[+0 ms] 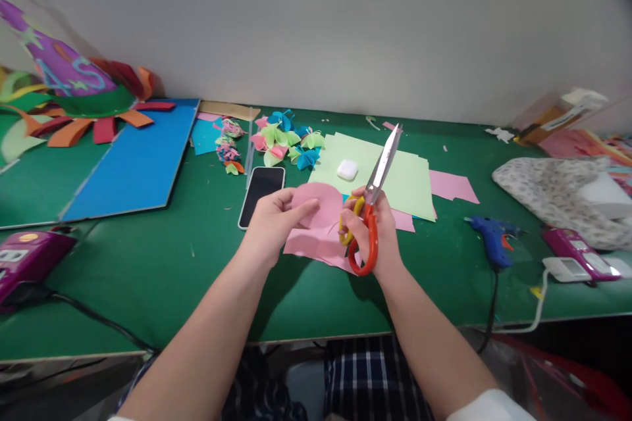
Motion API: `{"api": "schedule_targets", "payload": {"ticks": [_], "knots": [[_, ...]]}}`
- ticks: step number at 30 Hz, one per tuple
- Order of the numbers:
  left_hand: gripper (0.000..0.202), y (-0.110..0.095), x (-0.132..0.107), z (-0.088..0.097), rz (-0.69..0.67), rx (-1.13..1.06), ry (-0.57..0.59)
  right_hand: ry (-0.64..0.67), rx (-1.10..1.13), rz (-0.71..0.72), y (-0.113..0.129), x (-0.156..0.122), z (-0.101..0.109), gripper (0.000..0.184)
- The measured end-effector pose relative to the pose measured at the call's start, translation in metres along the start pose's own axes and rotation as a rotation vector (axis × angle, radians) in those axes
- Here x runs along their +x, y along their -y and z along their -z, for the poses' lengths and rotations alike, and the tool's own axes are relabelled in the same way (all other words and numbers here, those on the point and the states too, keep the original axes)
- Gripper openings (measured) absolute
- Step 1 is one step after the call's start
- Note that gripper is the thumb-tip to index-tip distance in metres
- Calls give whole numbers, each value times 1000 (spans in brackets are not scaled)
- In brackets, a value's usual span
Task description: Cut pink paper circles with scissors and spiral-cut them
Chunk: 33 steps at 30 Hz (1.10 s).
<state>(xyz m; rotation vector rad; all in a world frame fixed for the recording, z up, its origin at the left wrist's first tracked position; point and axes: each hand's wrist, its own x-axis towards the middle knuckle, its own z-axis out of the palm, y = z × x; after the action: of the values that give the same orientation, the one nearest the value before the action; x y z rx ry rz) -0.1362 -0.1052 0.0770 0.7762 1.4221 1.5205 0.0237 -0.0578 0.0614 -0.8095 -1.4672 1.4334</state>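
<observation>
Between thumb and fingers, my left hand (271, 220) pinches a rounded piece of pink paper (320, 202) over the table. My right hand (382, 230) is closed around scissors (379, 174) with one red and one yellow handle loop; their blades point up and away, looking nearly closed. Whether the right fingers also touch the pink paper's edge I cannot tell. Below the hands lie pink paper scraps (316, 247). Just behind are light green sheets (407, 177) with a small white case (347, 170) on top. A phone (264, 187) lies left of the paper.
Folded paper flowers (284, 138) sit near the wall. At left are a blue board (133, 164), a purple cone hat (74, 72) and a purple power strip (34, 256). A blue glue gun (488, 237), a second purple strip (582, 253) and a patterned cloth bag (548, 197) lie right.
</observation>
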Motion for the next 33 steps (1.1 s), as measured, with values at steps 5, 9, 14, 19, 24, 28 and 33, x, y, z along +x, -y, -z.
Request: {"api": "schedule_targets", "payload": {"ticks": [5, 9, 14, 19, 24, 28, 33], "knots": [[32, -8, -6, -1, -118, -238, -191, 106, -17, 52, -12, -9, 0, 59], [30, -14, -17, -7, -203, -266, -249, 177, -108, 27, -18, -19, -12, 86], [26, -13, -26, -17, -162, -237, -145, 197, -142, 73, -15, -23, -16, 66], [31, -13, -25, -16, -130, -249, -116, 140, -132, 85, -17, -20, -11, 74], [29, -14, -24, -14, -174, -281, -193, 182, -131, 20, -22, -20, -11, 97], [37, -13, -25, -17, -181, -271, -177, 217, -133, 8, -21, -20, -11, 96], [63, -10, -22, -17, -192, -203, -164, 251, -124, 12, -22, -17, -10, 98]]}}
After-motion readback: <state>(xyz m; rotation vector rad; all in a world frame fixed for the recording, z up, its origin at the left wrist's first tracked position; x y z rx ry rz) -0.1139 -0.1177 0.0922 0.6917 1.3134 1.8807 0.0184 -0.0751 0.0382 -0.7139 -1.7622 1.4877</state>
